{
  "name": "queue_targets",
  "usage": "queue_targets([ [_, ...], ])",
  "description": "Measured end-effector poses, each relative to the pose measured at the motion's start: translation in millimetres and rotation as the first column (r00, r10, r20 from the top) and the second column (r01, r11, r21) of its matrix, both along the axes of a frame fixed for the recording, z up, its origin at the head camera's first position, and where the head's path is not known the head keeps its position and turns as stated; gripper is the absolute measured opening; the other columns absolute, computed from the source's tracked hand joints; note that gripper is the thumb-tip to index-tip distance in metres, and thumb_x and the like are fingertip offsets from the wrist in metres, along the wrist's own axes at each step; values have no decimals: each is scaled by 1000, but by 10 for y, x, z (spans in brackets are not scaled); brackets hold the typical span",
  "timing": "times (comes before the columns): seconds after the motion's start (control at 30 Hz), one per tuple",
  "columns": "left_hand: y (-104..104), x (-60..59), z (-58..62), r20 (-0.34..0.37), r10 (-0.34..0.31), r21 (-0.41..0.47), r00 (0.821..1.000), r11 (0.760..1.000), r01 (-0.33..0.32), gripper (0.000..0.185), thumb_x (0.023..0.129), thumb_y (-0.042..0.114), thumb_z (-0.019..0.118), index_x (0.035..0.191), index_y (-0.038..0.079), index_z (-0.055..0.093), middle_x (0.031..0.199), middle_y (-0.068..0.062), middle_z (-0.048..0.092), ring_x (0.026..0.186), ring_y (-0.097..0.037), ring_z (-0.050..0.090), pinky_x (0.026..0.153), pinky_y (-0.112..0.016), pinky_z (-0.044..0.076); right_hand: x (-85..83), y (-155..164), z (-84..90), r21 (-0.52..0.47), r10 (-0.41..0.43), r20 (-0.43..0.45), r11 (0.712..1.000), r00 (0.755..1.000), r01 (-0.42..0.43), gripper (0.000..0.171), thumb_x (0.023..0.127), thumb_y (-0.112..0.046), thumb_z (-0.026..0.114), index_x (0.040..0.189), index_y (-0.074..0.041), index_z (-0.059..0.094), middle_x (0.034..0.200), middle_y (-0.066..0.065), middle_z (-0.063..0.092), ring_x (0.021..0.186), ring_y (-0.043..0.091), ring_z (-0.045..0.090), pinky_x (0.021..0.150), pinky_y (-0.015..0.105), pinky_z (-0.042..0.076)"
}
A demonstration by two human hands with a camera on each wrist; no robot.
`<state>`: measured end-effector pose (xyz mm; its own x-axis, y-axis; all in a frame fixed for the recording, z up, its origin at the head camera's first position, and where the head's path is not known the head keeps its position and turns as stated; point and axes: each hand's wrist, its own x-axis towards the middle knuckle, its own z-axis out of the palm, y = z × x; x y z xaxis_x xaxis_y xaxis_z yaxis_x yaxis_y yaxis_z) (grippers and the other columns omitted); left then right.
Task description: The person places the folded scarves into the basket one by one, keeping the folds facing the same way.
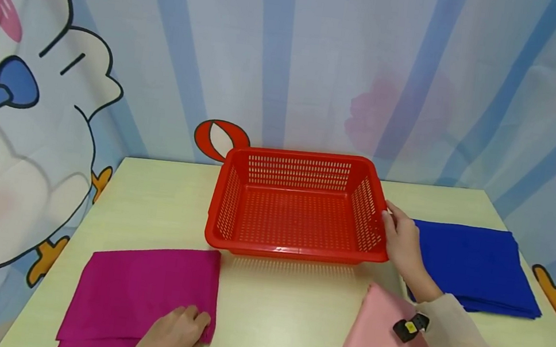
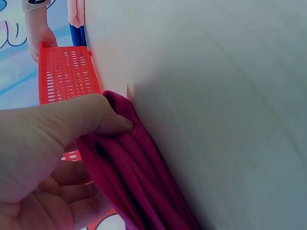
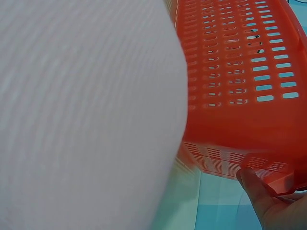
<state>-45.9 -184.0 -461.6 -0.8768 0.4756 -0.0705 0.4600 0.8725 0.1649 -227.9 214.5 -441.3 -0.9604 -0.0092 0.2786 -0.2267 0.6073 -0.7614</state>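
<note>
We judge this the grasping step: our left hand (image 1: 172, 334) pinches the right edge of the magenta cloth (image 1: 139, 284) on the tabletop (image 1: 281, 318), our right (image 1: 402, 241) grips the red basket's (image 1: 294, 252) right rim, and lifting next calls for gathering every layer.

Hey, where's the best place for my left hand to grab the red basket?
Probably the left end of the red basket's rim, coming from the left: that edge is free of hands and forms a graspable lip around the open top, while the right hand holds the opposite end. The left hand would first need to release the magenta cloth.
</note>
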Motion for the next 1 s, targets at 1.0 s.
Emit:
queue_targets([
  [1.0, 121, 48, -76, -89, -177, 41, 980, 983, 181, 18, 75, 7, 83, 82, 9, 67, 69, 0, 55, 58, -7, 47, 51, -18, 44, -5, -9, 10, 2, -9, -11, 1000, 1000, 9, 43, 109, -16, 42, 144, 9, 44, 110, 33, 65, 86, 41, 68, 61, 25, 54],
])
